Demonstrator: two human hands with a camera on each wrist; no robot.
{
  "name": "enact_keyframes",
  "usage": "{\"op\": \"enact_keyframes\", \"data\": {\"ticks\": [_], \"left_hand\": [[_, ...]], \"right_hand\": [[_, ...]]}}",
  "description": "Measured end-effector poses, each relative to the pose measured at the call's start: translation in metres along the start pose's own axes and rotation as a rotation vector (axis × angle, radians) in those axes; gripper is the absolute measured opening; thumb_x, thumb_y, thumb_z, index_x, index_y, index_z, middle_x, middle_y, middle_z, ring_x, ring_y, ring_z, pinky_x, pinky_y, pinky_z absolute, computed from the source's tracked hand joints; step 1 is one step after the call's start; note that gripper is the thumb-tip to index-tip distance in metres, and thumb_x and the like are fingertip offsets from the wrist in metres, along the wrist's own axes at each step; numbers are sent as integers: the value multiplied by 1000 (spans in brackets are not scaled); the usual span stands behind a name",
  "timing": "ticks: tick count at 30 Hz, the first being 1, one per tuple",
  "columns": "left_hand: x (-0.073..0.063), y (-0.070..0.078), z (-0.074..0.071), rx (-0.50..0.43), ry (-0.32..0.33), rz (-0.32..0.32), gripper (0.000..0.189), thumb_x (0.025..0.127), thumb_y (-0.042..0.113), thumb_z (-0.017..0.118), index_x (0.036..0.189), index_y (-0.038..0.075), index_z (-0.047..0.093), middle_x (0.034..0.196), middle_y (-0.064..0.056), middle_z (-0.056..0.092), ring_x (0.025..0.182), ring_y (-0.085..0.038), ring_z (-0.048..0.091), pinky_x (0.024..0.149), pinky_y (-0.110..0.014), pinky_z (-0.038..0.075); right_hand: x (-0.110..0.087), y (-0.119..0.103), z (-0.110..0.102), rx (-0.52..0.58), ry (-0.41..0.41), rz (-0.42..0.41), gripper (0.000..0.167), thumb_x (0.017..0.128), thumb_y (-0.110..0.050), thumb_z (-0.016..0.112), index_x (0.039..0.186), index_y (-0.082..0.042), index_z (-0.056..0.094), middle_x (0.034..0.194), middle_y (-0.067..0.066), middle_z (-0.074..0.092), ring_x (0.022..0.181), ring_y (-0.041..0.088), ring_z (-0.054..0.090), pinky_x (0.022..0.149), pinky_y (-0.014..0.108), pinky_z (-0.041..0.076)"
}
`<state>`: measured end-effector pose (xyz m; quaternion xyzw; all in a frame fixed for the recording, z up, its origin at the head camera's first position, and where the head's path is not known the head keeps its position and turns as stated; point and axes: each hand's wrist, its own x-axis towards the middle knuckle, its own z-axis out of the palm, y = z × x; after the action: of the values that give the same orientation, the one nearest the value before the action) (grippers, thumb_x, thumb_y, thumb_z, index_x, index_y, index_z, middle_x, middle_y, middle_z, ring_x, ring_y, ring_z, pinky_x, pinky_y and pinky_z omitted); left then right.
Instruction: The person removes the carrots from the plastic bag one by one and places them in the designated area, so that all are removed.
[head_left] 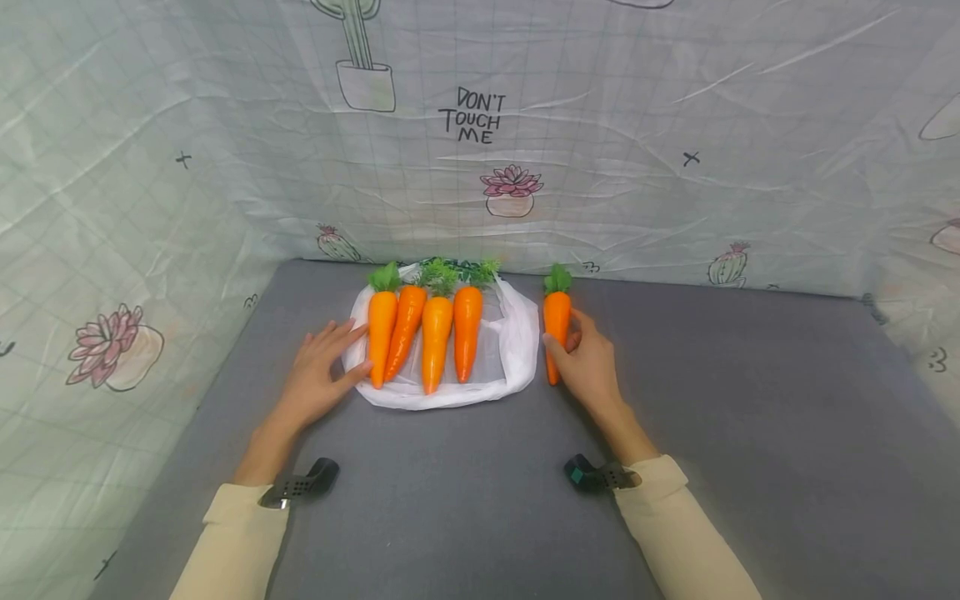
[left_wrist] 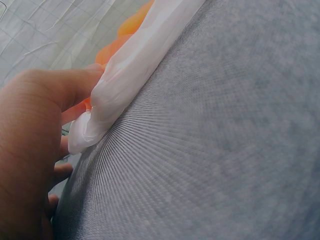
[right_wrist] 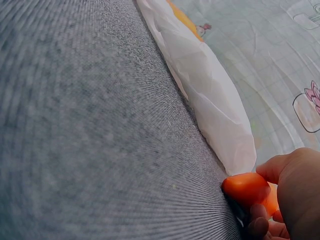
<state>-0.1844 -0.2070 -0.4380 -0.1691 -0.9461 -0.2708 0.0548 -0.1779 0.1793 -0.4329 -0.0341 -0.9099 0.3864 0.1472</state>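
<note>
Several orange carrots (head_left: 437,342) with green tops lie side by side, tips toward the person, in an opened white plastic bag (head_left: 517,350). My left hand (head_left: 318,375) lies at the bag's left side, fingers fairly straight, with thumb and fingertips at the leftmost carrot (head_left: 381,333). In the left wrist view the thumb of the left hand (left_wrist: 35,115) touches orange over the bag's rim (left_wrist: 130,65). Right of the bag, my right hand (head_left: 592,362) grips a single carrot (head_left: 557,317) between thumb and fingers. The right wrist view shows that carrot's orange tip (right_wrist: 246,188) beside the bag (right_wrist: 220,95).
The grey cloth-covered table (head_left: 450,500) spreads in front of the bag and to the right. A light patterned cloth (head_left: 600,150) hangs behind and at the sides. Each wrist wears a dark strapped device (head_left: 322,475).
</note>
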Motion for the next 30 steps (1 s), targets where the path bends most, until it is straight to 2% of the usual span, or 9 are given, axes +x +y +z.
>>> {"op": "enact_keyframes", "data": {"ticks": [18, 30], "left_hand": [[0, 1, -1, -2, -8, -3, 64, 89, 42, 62, 142, 10, 46, 149, -18, 37, 139, -41, 21, 112, -59, 6], [0, 0, 1, -1, 4, 0, 64, 89, 44, 61, 142, 10, 46, 148, -18, 37, 139, -41, 21, 111, -59, 6]], "right_hand": [[1, 1, 0, -14, 0, 2, 59, 88, -29, 67, 135, 0, 48, 77, 11, 56, 67, 26, 52, 60, 33, 42], [1, 0, -2, -9, 0, 9, 58, 88, -29, 66, 135, 0, 48, 84, 13, 57, 72, 27, 51, 63, 34, 42]]}}
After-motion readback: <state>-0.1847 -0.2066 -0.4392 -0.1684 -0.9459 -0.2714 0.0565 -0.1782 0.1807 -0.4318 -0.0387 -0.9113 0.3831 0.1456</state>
